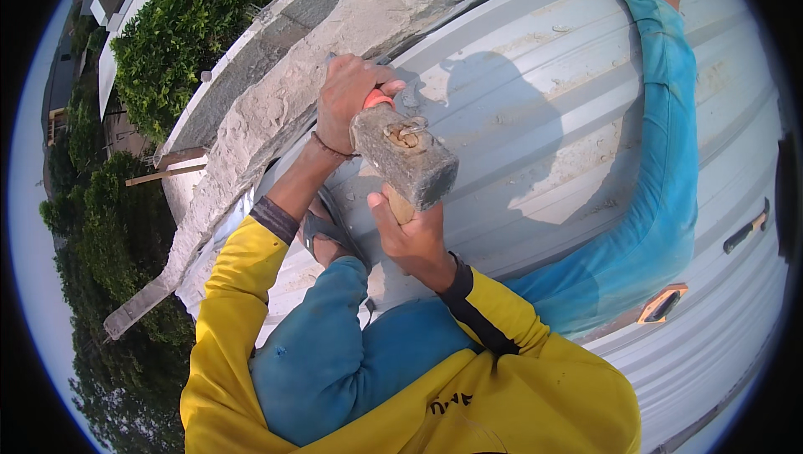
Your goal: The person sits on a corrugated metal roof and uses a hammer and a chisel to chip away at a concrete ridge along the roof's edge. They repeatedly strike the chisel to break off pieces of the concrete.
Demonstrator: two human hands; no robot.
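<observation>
My right hand (416,241) is closed round the wooden handle of a club hammer (428,171). The hammer's heavy grey head is raised close to the camera, with the end of the handle showing in its eye. Just beyond it, my left hand (339,102) is wrapped round a chisel (378,99). Only its orange-red grip shows clearly; my fingers and the hammer head hide most of the rest. The left hand is at the inner edge of a rough concrete wall top (280,77), where the wall meets the metal roof.
Ribbed pale metal roofing (577,61) carries dust and small crumbs. A second hammer (747,226) lies at the right, and an orange-edged tool (662,304) lies beside my leg. My sandalled feet (324,232) rest on the roof. Trees (180,40) stand beyond the wall's drop.
</observation>
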